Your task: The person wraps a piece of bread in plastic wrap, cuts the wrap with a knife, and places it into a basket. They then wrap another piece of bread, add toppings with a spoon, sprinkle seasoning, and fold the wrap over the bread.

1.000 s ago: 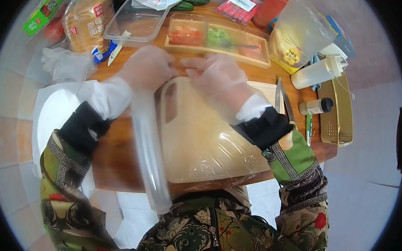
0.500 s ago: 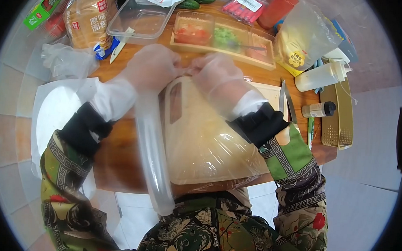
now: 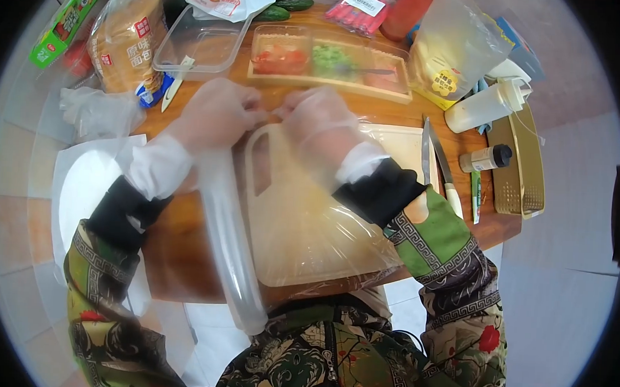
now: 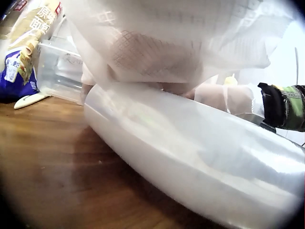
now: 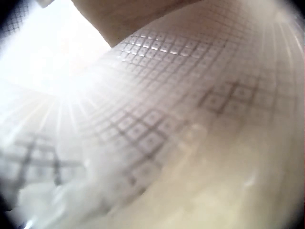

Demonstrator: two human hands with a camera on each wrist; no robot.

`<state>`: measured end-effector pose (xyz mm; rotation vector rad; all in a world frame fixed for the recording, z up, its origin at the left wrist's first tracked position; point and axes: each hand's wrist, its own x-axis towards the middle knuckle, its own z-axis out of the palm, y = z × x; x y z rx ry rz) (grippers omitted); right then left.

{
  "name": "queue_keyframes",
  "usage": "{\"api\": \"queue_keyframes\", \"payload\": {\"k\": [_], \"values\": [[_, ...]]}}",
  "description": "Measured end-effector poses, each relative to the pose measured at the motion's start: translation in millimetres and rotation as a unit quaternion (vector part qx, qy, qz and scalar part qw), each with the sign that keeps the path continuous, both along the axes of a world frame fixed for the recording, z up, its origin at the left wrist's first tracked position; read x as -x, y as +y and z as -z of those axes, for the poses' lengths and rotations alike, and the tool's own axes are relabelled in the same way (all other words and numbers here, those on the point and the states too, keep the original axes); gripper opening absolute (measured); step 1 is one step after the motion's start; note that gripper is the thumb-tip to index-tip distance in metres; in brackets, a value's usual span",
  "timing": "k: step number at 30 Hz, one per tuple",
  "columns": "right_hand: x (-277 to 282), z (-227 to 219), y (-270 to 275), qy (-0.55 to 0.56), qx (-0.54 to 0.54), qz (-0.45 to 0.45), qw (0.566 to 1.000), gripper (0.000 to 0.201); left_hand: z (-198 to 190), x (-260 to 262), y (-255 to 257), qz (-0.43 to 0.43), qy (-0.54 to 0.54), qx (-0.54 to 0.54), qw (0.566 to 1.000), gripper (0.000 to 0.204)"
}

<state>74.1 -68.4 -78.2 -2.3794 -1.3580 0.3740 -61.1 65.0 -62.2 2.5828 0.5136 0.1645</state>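
Both hands wear clear plastic gloves. In the head view my left hand (image 3: 220, 117) grips the far end of a roll of plastic wrap (image 3: 228, 238), which slants back toward the body. The left wrist view shows the roll (image 4: 190, 148) running under the gloved hand (image 4: 157, 52). My right hand (image 3: 320, 125), fingers curled, pinches the wrap close to the left fingertips, over the far edge of a cutting board (image 3: 260, 150). Clear plastic wrap (image 3: 343, 226) lies wrinkled across the board. Glove texture blurs most of the right wrist view.
Beyond the hands stands a tray (image 3: 260, 77) of chopped fillings. Bagged bread (image 3: 126, 44) and a clear container (image 3: 202, 47) are at back left. Two knives (image 3: 441, 158), a squeeze bottle (image 3: 483, 108), a seasoning jar (image 3: 484, 158) and a gold basket (image 3: 525, 168) are on the right.
My right hand and forearm have shifted left, uncovering more of the pale board and knives on the right. The left hand stays at the roll's far end.
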Motion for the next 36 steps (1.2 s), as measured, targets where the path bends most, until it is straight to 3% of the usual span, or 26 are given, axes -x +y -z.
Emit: {"api": "queue_keyframes", "payload": {"k": [8, 11, 14, 16, 17, 21, 29, 31, 33, 35, 36], "values": [[-2, 4, -3, 0.047, -0.037, -0.004, 0.998, 0.017, -2, 8, 6, -0.017, 0.022, 0.141, 0.990, 0.018], [-9, 17, -3, 0.002, -0.071, -0.034, 0.997, 0.016, 8, 13, 15, 0.046, -0.067, 0.197, 0.977, 0.018], [-17, 30, -6, 0.072, -0.112, -0.065, 0.989, 0.016, 10, 13, 14, -0.014, -0.061, 0.227, 0.972, 0.019], [-7, 12, -6, 0.076, -0.064, -0.015, 0.995, 0.017, 5, 8, 7, -0.013, -0.033, 0.088, 0.995, 0.021], [-4, 2, -7, 0.078, -0.016, 0.037, 0.996, 0.018, 3, 6, 5, -0.013, -0.033, 0.089, 0.995, 0.021], [-2, -5, -10, 0.141, -0.049, 0.068, 0.987, 0.024, 2, 1, -2, -0.024, -0.009, 0.015, 1.000, 0.024], [-2, -31, -18, 0.047, -0.089, 0.079, 0.992, 0.027, 15, -2, -4, -0.069, -0.035, -0.074, 0.994, 0.021], [-11, -39, -39, 0.062, -0.102, 0.081, 0.990, 0.027, 13, -3, -5, -0.046, -0.150, -0.084, 0.984, 0.019], [-33, -43, -66, 0.070, -0.135, 0.076, 0.985, 0.028, 2, 2, -7, -0.040, -0.130, -0.080, 0.987, 0.027], [-61, -40, -91, 0.063, -0.147, 0.074, 0.984, 0.029, -4, 8, -15, -0.024, -0.219, -0.192, 0.956, 0.031], [-74, -37, -102, 0.046, -0.115, 0.144, 0.982, 0.029, -8, 13, -22, -0.015, -0.229, -0.212, 0.950, 0.033]]}}
